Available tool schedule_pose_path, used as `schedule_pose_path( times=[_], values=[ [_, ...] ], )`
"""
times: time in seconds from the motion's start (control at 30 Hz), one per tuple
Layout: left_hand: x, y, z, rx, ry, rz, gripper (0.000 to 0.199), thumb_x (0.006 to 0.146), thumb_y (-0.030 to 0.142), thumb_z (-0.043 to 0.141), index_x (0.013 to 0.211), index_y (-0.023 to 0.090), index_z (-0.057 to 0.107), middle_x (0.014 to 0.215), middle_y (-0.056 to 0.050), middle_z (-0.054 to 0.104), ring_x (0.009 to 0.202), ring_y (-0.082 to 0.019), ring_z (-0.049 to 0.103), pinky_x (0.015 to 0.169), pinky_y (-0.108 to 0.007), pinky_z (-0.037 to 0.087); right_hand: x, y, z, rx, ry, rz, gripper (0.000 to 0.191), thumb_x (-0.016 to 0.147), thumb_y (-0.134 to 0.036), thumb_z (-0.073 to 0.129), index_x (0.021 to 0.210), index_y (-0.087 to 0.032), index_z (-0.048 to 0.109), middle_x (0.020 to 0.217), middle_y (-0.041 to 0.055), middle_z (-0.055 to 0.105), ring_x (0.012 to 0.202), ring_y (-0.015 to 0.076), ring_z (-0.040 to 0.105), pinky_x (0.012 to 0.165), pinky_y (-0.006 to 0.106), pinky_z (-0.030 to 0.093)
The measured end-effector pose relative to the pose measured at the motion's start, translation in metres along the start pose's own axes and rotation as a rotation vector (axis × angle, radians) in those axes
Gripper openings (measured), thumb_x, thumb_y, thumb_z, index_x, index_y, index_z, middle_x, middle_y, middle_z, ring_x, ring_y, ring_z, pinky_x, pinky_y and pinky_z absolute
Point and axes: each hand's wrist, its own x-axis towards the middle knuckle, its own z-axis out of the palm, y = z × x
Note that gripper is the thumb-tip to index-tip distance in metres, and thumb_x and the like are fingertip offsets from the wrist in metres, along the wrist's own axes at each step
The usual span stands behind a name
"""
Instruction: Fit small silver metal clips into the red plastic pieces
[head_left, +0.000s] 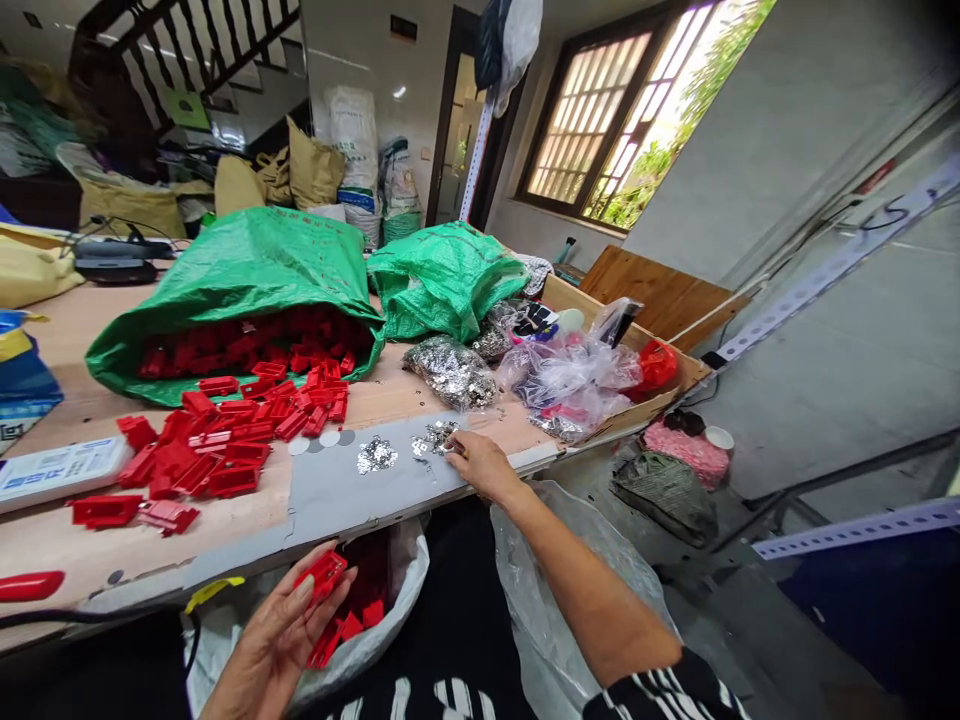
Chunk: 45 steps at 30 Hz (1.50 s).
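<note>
Short of the grey sheet's (330, 505) near edge, the left hand's (274, 625) grip holds a red plastic piece (324, 574), long axis slanting rightward, while the right hand (486, 467), its pinch unclear, meets metal bits (433, 437) toward the sheet's right end.

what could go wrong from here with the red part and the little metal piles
The red part in the left hand could slip and perhaps drop into the open white bag below, among other red pieces. The right hand, at one small metal pile, might nudge bits into the neighbouring silvery pile, or sweep some off the table, since its near edge is close.
</note>
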Motion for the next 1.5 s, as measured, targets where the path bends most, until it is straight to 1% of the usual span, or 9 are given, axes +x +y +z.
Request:
schedule_pose_path(
  times=[0.2,0.4,0.53,0.67,0.83,1.03,1.3,1.4,1.5],
  values=[
    [0.003,0.000,-0.003,-0.027,-0.023,0.001,0.045,0.069,0.014,0.072,0.113,0.011,0.063,0.114,-0.014,0.068,0.110,-0.031,0.060,0.091,-0.029,0.054,0.000,-0.017,0.009,0.036,-0.017,-0.032,0.011,0.083,-0.021,0.055,0.093,-0.022,0.061,0.092,0.0019,0.064,0.082,0.0143,0.056,0.068,0.022,0.035],
    [0.008,0.000,-0.007,-0.029,-0.135,-0.046,0.042,0.078,0.025,0.067,0.118,0.013,0.059,0.114,-0.014,0.068,0.114,-0.029,0.057,0.100,-0.032,0.046,0.003,-0.033,0.016,0.041,-0.024,-0.039,0.010,0.082,-0.026,0.057,0.090,-0.021,0.061,0.091,0.0023,0.064,0.083,0.0149,0.055,0.067,0.023,0.034],
    [0.010,0.000,-0.012,-0.036,-0.156,-0.034,0.041,0.079,0.028,0.066,0.118,0.014,0.060,0.116,-0.013,0.067,0.116,-0.029,0.056,0.108,-0.035,0.038,0.006,-0.039,0.015,0.038,-0.043,-0.007,0.012,0.084,-0.025,0.051,0.080,-0.019,0.062,0.080,0.0024,0.065,0.074,0.0144,0.055,0.061,0.023,0.032],
    [0.010,0.001,-0.011,-0.008,-0.180,0.035,0.043,0.074,0.031,0.070,0.113,0.014,0.062,0.114,-0.012,0.068,0.114,-0.030,0.058,0.110,-0.040,0.034,0.006,-0.041,0.010,0.050,-0.102,-0.006,0.013,0.080,-0.027,0.057,0.071,-0.019,0.062,0.066,0.0005,0.063,0.062,0.0137,0.054,0.055,0.023,0.030],
    [0.013,0.005,-0.007,0.081,-0.114,0.077,0.042,0.068,0.023,0.077,0.107,0.015,0.064,0.112,-0.009,0.068,0.109,-0.030,0.061,0.111,-0.042,0.033,0.003,-0.039,0.003,0.061,-0.051,-0.030,0.013,0.085,-0.026,0.050,0.085,-0.020,0.062,0.082,0.0023,0.066,0.074,0.0148,0.057,0.063,0.023,0.034],
    [0.014,0.015,-0.001,0.125,-0.091,0.162,0.049,0.068,0.030,0.076,0.112,0.018,0.058,0.101,-0.006,0.071,0.101,-0.029,0.066,0.108,-0.047,0.035,-0.001,-0.035,0.011,0.071,-0.052,-0.097,0.010,0.081,-0.019,0.055,0.087,-0.022,0.062,0.091,0.0013,0.065,0.084,0.0147,0.057,0.071,0.023,0.038],
    [0.016,0.022,0.009,0.200,-0.101,0.233,0.054,0.062,0.021,0.080,0.110,0.020,0.055,0.101,-0.004,0.070,0.091,-0.022,0.069,0.095,-0.037,0.046,0.006,-0.033,0.019,0.083,-0.011,-0.135,0.008,0.082,-0.021,0.054,0.080,-0.021,0.062,0.088,0.0033,0.064,0.082,0.0169,0.058,0.074,0.027,0.040],
    [0.020,0.019,0.005,0.276,-0.108,0.348,0.043,0.066,0.022,0.077,0.104,0.021,0.057,0.099,-0.001,0.069,0.088,-0.018,0.068,0.088,-0.030,0.049,0.002,-0.039,0.016,0.198,0.045,-0.170,0.010,0.083,-0.025,0.052,0.084,-0.022,0.061,0.089,0.0035,0.065,0.081,0.0172,0.058,0.075,0.028,0.041],
    [0.022,0.018,0.002,0.421,-0.104,0.500,0.036,0.070,0.023,0.074,0.102,0.020,0.060,0.094,-0.001,0.069,0.087,-0.015,0.065,0.083,-0.024,0.048,-0.006,-0.055,0.013,0.361,-0.007,-0.185,0.012,0.086,-0.030,0.050,0.086,-0.022,0.059,0.082,0.0009,0.065,0.073,0.0155,0.057,0.070,0.027,0.042]
  ],
)
